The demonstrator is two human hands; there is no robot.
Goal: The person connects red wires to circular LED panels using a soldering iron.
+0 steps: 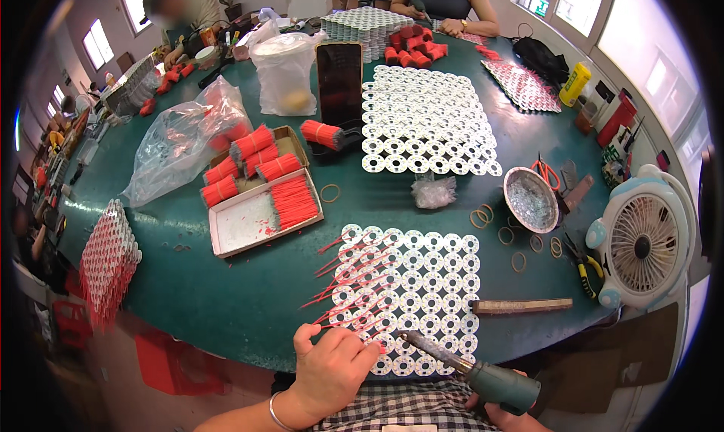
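A panel of joined white ring-shaped circuit boards [434,281] lies on the table in front of me. Thin red wires [354,273] stick out from its left columns. My left hand [335,368] is closed in a pinch at the panel's lower left, with a bit of red wire showing at the fingertips. My right hand [501,415], partly hidden at the lower edge, grips a dark green soldering gun [501,385]. Its metal barrel points up-left, and the tip is over the lower part of the panel, near my left fingertips.
A box of red wires [294,202] stands left, below red bundles [253,141]. A larger stack of panels [426,122], a phone [339,81], a metal bowl [520,198], a wooden strip [524,306], pliers [584,270] and a fan [641,239] surround me. Two people sit across.
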